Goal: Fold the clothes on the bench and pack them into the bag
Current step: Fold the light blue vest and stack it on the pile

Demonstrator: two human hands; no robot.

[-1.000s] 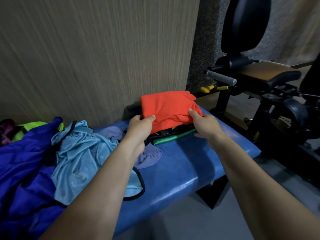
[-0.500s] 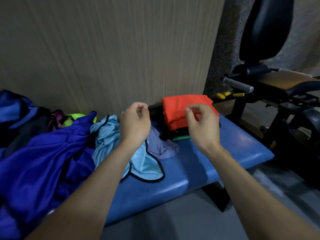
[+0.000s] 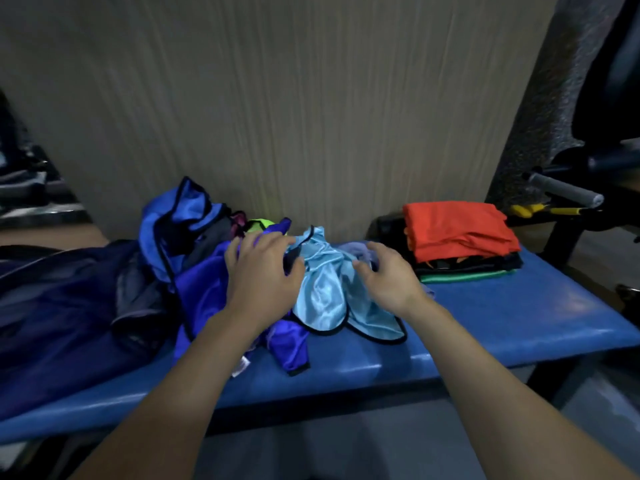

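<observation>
Blue bench (image 3: pixel 502 323), one folded stack (image 3: pixel 460 237), two hands' fingers (image 3: pixel 273 244) spread, holding nothing

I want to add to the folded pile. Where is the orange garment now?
In the head view, the orange garment tops the folded stack at the right end of the blue bench, against the wall, right of the right hand.

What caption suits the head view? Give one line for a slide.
Both hands, left hand and right hand, reach over the crumpled light-blue satin garment on the blue padded bench.

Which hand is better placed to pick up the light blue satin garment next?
Right. The right hand hovers open over the light blue satin garment; the left hand sits mostly over the royal blue garment.
</observation>
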